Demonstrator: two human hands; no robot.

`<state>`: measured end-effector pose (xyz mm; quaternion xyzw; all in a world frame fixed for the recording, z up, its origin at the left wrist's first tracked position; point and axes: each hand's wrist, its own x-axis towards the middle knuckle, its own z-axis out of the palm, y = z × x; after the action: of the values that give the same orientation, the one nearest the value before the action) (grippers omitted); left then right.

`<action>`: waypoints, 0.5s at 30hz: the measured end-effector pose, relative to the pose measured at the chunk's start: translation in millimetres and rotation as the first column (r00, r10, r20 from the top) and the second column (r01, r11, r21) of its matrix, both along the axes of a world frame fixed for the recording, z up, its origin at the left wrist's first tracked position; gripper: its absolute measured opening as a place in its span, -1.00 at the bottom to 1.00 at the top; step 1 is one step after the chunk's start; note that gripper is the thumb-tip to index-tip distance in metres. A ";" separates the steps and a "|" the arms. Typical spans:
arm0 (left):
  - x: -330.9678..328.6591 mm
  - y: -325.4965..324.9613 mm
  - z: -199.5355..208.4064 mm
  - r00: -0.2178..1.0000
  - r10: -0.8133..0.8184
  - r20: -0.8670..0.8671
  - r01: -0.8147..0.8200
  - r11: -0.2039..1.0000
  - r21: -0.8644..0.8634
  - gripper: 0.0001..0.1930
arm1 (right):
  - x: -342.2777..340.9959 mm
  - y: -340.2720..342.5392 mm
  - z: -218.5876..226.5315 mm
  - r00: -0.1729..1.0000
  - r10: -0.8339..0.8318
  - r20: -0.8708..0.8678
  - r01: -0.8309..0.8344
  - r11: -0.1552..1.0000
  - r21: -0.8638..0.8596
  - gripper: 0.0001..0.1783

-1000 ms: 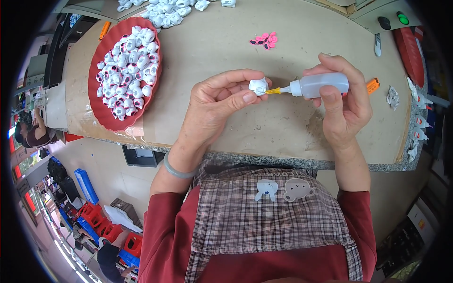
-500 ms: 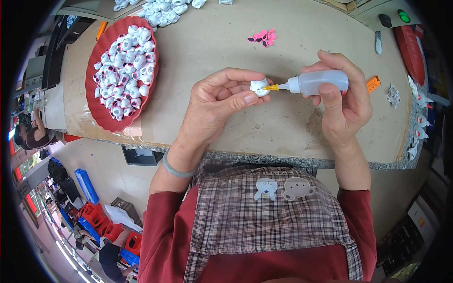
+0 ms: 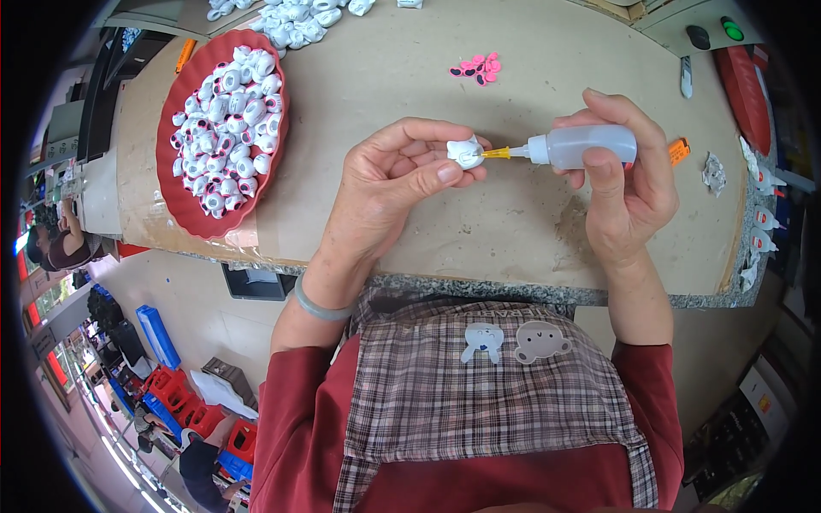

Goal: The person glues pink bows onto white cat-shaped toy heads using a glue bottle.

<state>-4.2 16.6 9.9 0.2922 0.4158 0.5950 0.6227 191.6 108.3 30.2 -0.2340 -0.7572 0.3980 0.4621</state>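
Observation:
Between the thumb and fingers of my left hand (image 3: 398, 167) is a small white moulded figure piece (image 3: 463, 151). My right hand (image 3: 629, 175) is wrapped round a translucent squeeze bottle (image 3: 592, 147), lying nearly level. Its yellow nozzle tip (image 3: 496, 153) points left and meets the right side of the white piece. Beyond my hands lies a little pile of pink pieces (image 3: 479, 68), some with dark faces. On the left, a red scalloped tray (image 3: 162, 162) holds many white pieces with pink and dark parts.
More white pieces (image 3: 295, 21) are heaped at the far edge. An orange object (image 3: 678, 151) and a crumpled scrap (image 3: 713, 173) lie right of my right hand. Small white bottles (image 3: 764, 218) line the right edge, near a red container (image 3: 741, 98). Other people are off to the left.
My left hand has turned the white piece a little and shifted it slightly left. The bottle has moved slightly right, its tip now at the piece's side rather than over it.

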 end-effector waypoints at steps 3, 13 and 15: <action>-0.5 -0.7 -0.5 0.999 -0.007 -0.032 0.007 1.000 0.005 -0.71 | -0.6 0.0 0.2 1.000 -0.003 0.002 0.003 1.000 -0.014 -0.60; -1.5 1.2 -2.5 1.000 0.001 -0.005 -0.001 1.000 0.027 -0.70 | -0.1 -0.6 -0.3 1.000 -0.004 0.019 0.004 1.000 -0.025 -0.60; -1.8 1.3 -2.7 1.000 0.003 -0.011 -0.002 1.000 0.026 -0.70 | -0.6 -0.9 0.0 0.999 -0.012 0.030 0.013 1.000 -0.015 -0.60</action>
<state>-6.1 18.0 7.2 0.3029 0.4119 0.5995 0.6158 191.0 107.4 30.2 -0.2482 -0.7594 0.3974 0.4514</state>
